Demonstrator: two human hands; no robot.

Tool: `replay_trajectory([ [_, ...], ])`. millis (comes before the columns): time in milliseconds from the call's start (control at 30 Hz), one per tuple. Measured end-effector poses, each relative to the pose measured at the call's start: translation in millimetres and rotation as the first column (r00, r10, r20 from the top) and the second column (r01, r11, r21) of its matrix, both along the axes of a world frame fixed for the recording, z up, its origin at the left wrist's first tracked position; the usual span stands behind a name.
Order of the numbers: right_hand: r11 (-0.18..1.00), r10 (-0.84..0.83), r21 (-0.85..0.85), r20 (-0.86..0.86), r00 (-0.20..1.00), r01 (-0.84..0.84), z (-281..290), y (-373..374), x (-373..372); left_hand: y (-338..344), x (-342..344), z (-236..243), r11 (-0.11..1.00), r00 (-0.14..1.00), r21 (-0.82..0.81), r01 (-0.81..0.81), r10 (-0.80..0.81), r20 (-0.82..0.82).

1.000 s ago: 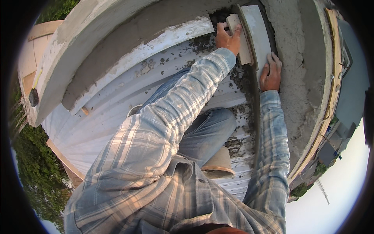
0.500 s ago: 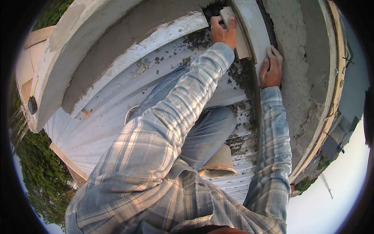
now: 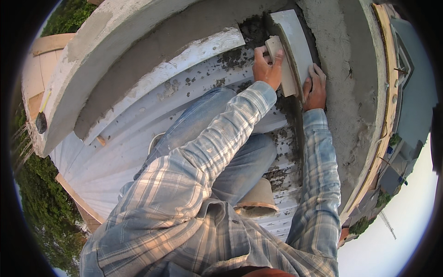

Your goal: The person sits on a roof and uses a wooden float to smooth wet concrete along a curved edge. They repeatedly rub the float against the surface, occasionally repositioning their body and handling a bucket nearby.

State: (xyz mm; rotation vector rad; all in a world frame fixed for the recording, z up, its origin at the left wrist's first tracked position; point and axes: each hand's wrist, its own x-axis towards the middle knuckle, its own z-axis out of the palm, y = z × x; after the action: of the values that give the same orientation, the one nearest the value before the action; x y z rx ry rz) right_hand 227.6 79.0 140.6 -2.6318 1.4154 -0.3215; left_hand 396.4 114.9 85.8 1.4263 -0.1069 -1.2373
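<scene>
My left hand (image 3: 267, 69) grips a pale float-like block (image 3: 288, 78) with a flat base, pressed beside a curved white strip (image 3: 295, 37) with a grey edge. My right hand (image 3: 315, 92) is closed over the lower part of that strip, fingers curled toward its far side. Dark wet mortar (image 3: 251, 30) lies around the strip's upper end, and grey splatters cover parts of the white ribbed sheet (image 3: 106, 171) under my bent legs. A concrete ledge (image 3: 346, 101) runs along the strip's right.
A curved concrete wall (image 3: 87, 55) with a white inner lip (image 3: 203, 46) arcs at left. A beige bucket (image 3: 254, 201) stands by my knee. Timber boards (image 3: 383, 92) edge the right side, with buildings beyond. A tape-like item (image 3: 40, 121) hangs on the left wall.
My left hand and the block have come down toward my body. My right hand has shifted slightly left and down, still on the strip. The whole view has shifted a little.
</scene>
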Motion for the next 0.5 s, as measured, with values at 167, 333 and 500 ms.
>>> replay_trajectory([
  [167,1.0,0.014,0.005,0.002,1.0,-0.014,1.9,0.2,2.0,-25.1,23.8,-6.4,0.996,0.968,-0.034,-0.081,0.087,0.236],
  [333,1.0,0.024,0.001,0.013,1.0,-0.024,0.3,0.0,-0.5,-27.1,31.9,-1.8,0.999,0.969,0.034,-0.042,0.033,0.243],
  [500,1.0,0.024,-0.005,0.016,1.0,-0.024,-1.1,-0.2,1.5,-27.0,32.9,2.2,0.995,0.987,0.097,-0.015,-0.001,0.162],
])
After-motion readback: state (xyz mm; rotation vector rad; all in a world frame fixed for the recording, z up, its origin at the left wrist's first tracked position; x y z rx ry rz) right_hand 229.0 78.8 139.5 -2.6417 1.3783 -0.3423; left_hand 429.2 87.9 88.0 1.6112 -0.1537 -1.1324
